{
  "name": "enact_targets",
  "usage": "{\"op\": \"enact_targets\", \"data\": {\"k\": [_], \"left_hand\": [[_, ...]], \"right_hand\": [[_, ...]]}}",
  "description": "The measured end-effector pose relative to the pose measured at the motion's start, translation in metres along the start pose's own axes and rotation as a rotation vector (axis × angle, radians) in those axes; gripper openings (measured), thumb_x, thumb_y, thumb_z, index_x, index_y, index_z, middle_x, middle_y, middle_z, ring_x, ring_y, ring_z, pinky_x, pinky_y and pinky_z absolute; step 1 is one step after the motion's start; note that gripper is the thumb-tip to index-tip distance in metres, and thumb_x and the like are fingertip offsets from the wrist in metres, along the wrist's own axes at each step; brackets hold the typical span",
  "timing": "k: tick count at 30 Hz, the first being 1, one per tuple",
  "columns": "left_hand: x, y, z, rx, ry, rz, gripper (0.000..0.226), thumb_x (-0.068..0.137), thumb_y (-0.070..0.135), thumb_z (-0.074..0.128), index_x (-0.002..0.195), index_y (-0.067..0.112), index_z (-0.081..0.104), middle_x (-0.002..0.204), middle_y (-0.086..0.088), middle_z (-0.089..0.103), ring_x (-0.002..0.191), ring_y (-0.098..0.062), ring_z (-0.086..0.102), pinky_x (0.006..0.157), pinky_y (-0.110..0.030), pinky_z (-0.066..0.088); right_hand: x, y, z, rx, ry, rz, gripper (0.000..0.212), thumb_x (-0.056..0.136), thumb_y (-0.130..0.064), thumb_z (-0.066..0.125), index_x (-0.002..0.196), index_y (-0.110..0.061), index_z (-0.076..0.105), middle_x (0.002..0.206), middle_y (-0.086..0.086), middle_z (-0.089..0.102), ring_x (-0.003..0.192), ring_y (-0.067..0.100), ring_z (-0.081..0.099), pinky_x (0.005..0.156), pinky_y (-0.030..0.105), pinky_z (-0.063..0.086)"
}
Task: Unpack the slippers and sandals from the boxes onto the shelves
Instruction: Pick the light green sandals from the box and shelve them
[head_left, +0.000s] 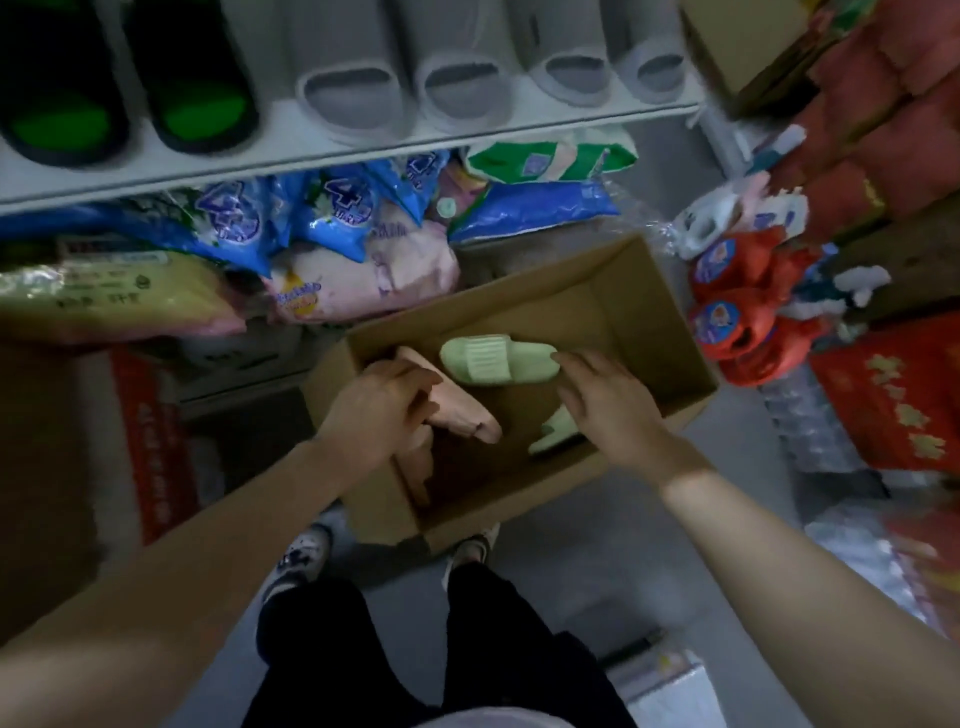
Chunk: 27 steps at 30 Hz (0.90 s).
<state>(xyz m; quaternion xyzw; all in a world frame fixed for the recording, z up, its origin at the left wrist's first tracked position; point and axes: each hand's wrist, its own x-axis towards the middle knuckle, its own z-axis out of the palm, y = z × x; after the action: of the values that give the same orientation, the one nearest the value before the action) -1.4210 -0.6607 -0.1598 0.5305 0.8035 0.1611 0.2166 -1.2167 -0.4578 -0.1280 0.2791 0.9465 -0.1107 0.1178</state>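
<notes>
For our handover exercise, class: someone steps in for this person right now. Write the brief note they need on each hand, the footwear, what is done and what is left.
Left hand: grips a pale pink foam slipper inside the open brown cardboard box.
Right hand: open, fingertips at the heel of a light green ribbed slipper lying in the box; a second green slipper lies partly under that hand.
Done: grey slippers and black-and-green slippers stand on the white shelf.
Left: shelve the pink and green ones.
</notes>
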Motion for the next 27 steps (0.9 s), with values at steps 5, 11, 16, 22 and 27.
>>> {"op": "enact_targets", "data": {"k": [5,11,16,22,27], "left_hand": [[0.016,0.009,0.069,-0.036,-0.078,-0.202,0.03,0.092,0.036,0.055,0.12,0.027,0.059,0.121,0.003,0.058,0.107,-0.017,0.057,0.088,-0.035,0.051],[0.049,0.004,0.127,-0.075,-0.099,-0.258,0.038,0.09,0.03,0.06,0.127,0.026,0.055,0.125,0.0,0.058,0.111,-0.02,0.058,0.089,-0.036,0.053],[0.092,0.0,0.158,-0.055,-0.137,-0.269,0.048,0.091,0.031,0.059,0.138,0.027,0.046,0.135,0.001,0.054,0.127,-0.019,0.047,0.102,-0.037,0.046],[0.151,0.004,0.187,-0.045,-0.236,-0.301,0.063,0.093,0.031,0.058,0.149,0.022,0.03,0.141,-0.01,0.048,0.133,-0.027,0.04,0.109,-0.04,0.038],[0.201,0.007,0.212,-0.183,-0.314,-0.596,0.08,0.098,0.035,0.049,0.153,0.01,-0.003,0.144,-0.022,0.041,0.126,-0.037,0.047,0.102,-0.041,0.039]], "right_hand": [[0.057,0.058,0.041,0.022,-0.128,-0.062,0.046,0.098,-0.026,0.053,0.143,-0.02,0.046,0.132,0.005,0.053,0.106,0.026,0.059,0.085,0.042,0.054],[0.099,0.096,0.107,-0.071,-0.353,0.063,0.051,0.103,-0.033,0.044,0.151,-0.026,0.03,0.135,0.006,0.051,0.108,0.024,0.058,0.081,0.038,0.053],[0.107,0.13,0.154,-0.179,-0.609,0.303,0.053,0.104,-0.046,0.032,0.151,-0.023,0.024,0.138,0.015,0.05,0.126,0.035,0.046,0.098,0.049,0.04],[0.11,0.154,0.187,0.262,-0.572,0.417,0.05,0.101,-0.033,0.05,0.146,-0.016,0.038,0.139,0.011,0.053,0.128,0.031,0.049,0.103,0.042,0.039],[0.113,0.18,0.169,0.415,-0.459,0.361,0.057,0.094,-0.013,0.059,0.147,-0.017,0.038,0.136,0.011,0.056,0.122,0.029,0.054,0.098,0.037,0.044]]}}
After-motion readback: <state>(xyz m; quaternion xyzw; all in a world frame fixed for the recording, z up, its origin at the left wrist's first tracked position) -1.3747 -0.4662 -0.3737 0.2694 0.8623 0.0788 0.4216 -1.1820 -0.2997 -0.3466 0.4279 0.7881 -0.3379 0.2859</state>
